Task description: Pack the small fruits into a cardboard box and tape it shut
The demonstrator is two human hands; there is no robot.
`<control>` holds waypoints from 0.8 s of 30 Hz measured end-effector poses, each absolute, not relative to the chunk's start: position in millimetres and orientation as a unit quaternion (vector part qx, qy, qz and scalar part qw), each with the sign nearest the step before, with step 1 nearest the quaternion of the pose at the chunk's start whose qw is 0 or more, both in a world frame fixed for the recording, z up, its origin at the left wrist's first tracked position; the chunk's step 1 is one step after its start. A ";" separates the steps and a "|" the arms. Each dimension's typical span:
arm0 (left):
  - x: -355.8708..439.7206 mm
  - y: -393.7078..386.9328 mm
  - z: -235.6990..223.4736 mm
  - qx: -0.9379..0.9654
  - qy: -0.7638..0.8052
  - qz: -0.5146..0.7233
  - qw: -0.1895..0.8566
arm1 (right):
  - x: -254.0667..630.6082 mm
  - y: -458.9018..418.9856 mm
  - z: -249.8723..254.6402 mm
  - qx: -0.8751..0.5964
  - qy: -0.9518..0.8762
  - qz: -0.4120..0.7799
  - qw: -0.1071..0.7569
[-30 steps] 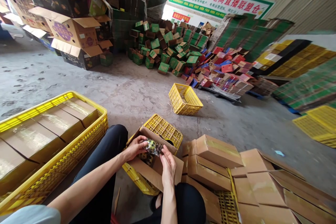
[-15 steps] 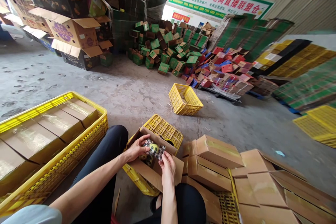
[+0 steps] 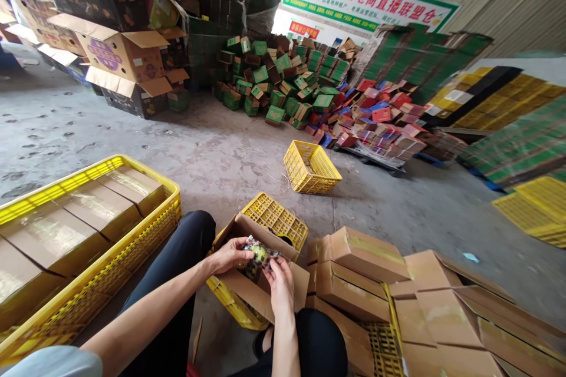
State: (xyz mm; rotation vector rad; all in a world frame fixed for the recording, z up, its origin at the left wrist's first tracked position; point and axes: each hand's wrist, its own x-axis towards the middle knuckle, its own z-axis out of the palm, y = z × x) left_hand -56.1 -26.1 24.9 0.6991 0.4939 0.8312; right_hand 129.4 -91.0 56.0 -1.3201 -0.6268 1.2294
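Between my knees, my left hand (image 3: 230,254) and my right hand (image 3: 278,283) both grip a small round yellow-green fruit in a dark patterned wrapper (image 3: 260,253). I hold it just above an open brown cardboard box (image 3: 247,288), whose flaps stand up around my hands. Inside the box more wrapped pieces show dimly. The box rests on an upturned yellow plastic crate (image 3: 276,218). My fingers are curled and pinched on the wrapper's edges.
A yellow crate (image 3: 101,271) of taped cartons sits at my left. Sealed and open brown cartons (image 3: 367,274) are stacked at my right. Another yellow crate (image 3: 312,168) stands on the concrete floor ahead. Heaps of green and red boxes (image 3: 309,94) lie beyond.
My right hand has shifted from the fruit's side to pinching the wrapper's right edge. The wrapped fruit has sunk slightly toward the box.
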 end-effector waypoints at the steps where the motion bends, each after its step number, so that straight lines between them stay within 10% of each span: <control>1: -56.3 -26.2 24.3 0.329 0.236 0.390 0.827 | 129.4 -91.2 56.1 -0.561 -0.266 0.528 0.579; 24: -57.8 -23.6 28.0 0.268 0.266 0.374 0.847 | 133.5 -86.7 46.5 -0.557 -0.238 0.484 0.632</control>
